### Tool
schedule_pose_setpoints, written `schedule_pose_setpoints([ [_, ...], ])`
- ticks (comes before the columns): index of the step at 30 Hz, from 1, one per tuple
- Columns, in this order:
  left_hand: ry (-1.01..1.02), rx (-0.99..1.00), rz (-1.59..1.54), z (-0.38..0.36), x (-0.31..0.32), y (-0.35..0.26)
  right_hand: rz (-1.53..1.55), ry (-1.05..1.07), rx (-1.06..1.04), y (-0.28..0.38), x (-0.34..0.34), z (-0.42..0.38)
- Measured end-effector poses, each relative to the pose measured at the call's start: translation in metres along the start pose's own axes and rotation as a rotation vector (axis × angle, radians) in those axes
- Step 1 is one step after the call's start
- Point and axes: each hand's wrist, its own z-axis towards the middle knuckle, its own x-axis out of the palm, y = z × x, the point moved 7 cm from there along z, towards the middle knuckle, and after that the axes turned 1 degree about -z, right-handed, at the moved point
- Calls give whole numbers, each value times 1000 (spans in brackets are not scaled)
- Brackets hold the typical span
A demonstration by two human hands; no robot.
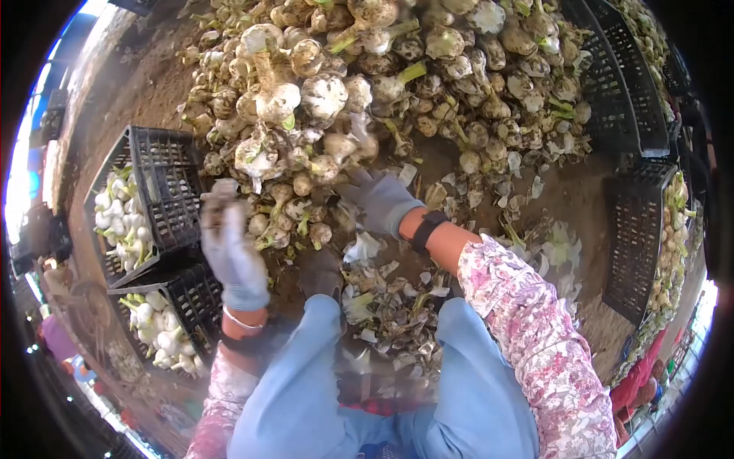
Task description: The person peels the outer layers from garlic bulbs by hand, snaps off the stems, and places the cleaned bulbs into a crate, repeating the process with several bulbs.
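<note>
A large heap of garlic bulbs (321, 96), soil-stained and with cut stems, lies on the ground in front of me. My right hand (380, 200), in a grey glove, reaches to the heap's near edge with fingers stretched out toward the bulbs. On the left, my left hand (232, 245) is raised beside the heap in a pale, dirt-marked glove. Motion smears its fingers, so I cannot tell whether they hold anything. Near that hand stand a black crate (164, 172) and a second black crate (195, 306), both with cleaner white garlic in them.
Dry garlic skins and leaf scraps (397, 306) litter the ground between my knees. On the right stand a tall black crate (612, 84) and another black crate (634, 245), with more garlic (673, 237) behind. Bare soil (134, 99) shows at the upper left.
</note>
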Motion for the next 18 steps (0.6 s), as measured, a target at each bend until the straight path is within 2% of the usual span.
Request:
schedule_pose_setpoints([
  [1,96,35,7,1,0,17,-5,82,3,2,0,-2],
  [3,140,-72,-28,-5,3,30,-5,248,10,3,10,-16],
  [4,176,-64,-17,-6,4,28,-48,193,10,-1,24,-18],
  [7,256,26,175,-8,-3,29,165,-17,172,-28,38,-39],
  [8,274,-120,-15,-11,0,36,169,-14,257,-37,41,-46],
  [11,551,-255,78,-28,17,57,1927,-3,195,-31,28,-65],
  [12,662,-102,226,-33,29,51,2376,-53,522,-29,46,-85],
  [14,871,220,526,-50,60,44,2142,-67,288,-1,7,-97],
  [15,872,260,614,-58,71,47,2023,-74,178,12,-7,-97],
  [16,907,111,450,-65,79,57,1921,-77,69,21,-11,-91],
  [17,935,-40,286,-72,87,65,1678,-30,130,28,-20,-105],
  [18,919,-63,287,-75,89,64,1722,16,152,29,-16,-108],
])
